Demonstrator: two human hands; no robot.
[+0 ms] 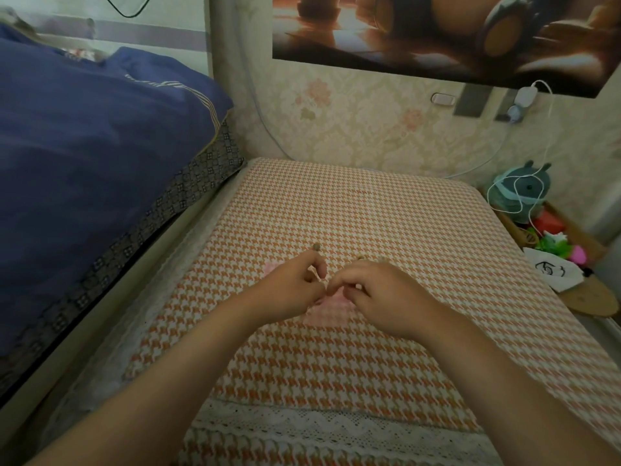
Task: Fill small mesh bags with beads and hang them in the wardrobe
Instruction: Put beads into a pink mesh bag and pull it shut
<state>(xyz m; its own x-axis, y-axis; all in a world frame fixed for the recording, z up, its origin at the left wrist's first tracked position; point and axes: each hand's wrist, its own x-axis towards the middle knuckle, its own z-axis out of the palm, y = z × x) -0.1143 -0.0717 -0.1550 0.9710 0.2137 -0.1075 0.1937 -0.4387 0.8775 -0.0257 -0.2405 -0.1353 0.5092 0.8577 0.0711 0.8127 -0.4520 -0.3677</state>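
A small pink mesh bag [327, 306] lies on the orange houndstooth tablecloth [336, 364], partly under my two hands. My left hand [292, 284] pinches the bag's thin drawstring between thumb and fingers. My right hand [376, 290] has its fingers curled at the bag's mouth and pinches it. A second pink mesh bag [270, 268] peeks out from behind my left hand. One small brown bead [316, 246] sits on the cloth just beyond my hands; more brown beads [361, 258] show behind my right knuckles.
A bed with a blue duvet [84, 146] runs along the left of the table. To the right stand a teal plush toy [522, 193], a white charger cable [524, 200], colourful items and a white bag [551, 270]. The papered wall [369, 122] is straight ahead.
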